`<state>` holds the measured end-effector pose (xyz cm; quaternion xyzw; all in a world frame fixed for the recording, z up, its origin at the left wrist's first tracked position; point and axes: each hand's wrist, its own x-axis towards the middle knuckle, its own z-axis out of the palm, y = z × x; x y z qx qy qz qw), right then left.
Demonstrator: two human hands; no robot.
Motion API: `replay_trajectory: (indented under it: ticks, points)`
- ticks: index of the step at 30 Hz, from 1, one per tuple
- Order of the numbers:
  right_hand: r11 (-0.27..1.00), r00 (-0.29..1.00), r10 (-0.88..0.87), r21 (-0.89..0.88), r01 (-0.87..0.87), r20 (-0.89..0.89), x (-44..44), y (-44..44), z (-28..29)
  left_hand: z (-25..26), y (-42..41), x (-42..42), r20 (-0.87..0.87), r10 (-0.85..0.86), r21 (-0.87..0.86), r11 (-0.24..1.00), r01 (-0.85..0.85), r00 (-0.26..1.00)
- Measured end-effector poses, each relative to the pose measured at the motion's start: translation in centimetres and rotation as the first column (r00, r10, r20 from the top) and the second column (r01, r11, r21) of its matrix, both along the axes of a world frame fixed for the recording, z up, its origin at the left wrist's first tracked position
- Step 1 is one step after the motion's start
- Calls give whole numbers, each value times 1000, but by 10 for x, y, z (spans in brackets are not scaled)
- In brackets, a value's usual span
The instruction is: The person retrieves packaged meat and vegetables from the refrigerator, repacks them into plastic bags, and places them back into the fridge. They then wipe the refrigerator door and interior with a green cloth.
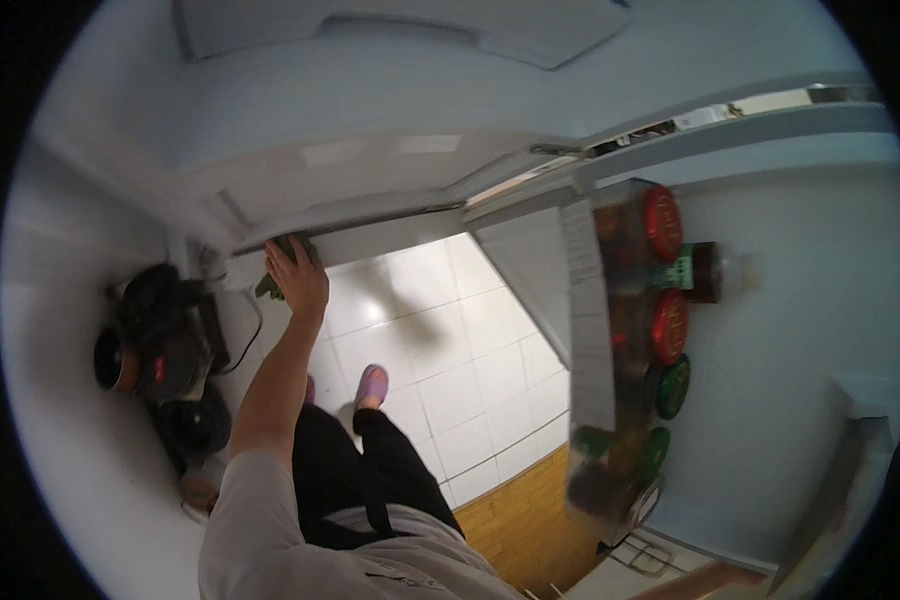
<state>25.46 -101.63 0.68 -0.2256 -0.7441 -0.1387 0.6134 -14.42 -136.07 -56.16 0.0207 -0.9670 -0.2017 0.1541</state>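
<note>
At the left centre, my left hand (298, 274) is on a bunched dark green cloth (268, 286), with its fingers spread over it against the lower front edge of the refrigerator's interior (367, 234). Part of the cloth hangs below the palm. Far off at the lower right, my right hand (739, 576) reaches the edge of the opened refrigerator door (780, 315); its fingers are blurred and partly hidden, so its grip cannot be made out.
Jars with red lids (664, 223) and green lids (673, 386), plus a bottle (701, 271), stand in the door shelf (592, 315). Dark appliances (180, 352) and a cord lie at the left. White floor tiles (450, 360) and a wooden floor (525, 517) show below.
</note>
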Motion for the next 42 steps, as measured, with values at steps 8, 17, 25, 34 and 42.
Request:
replay_trajectory:
  ticks: [8,17,25,34,42]
  points:
    - [1000,999,-18,16,19,-33,-2,9,-1,4,204,-5,-151,-430,49,896,441,890]
    - [1000,995,-27,11,28,-96,28,13,3,3,153,0,-52,-683,-114,729,675,729]
    - [999,985,-48,-22,45,-164,72,22,13,323,37,-9,-481,-598,162,658,735,641]
    - [999,977,-27,-30,21,-212,86,42,10,401,-76,-80,-475,-488,-283,873,398,733]
    - [999,973,-28,-47,17,-231,92,49,5,338,3,-126,-325,-219,-92,976,199,920]
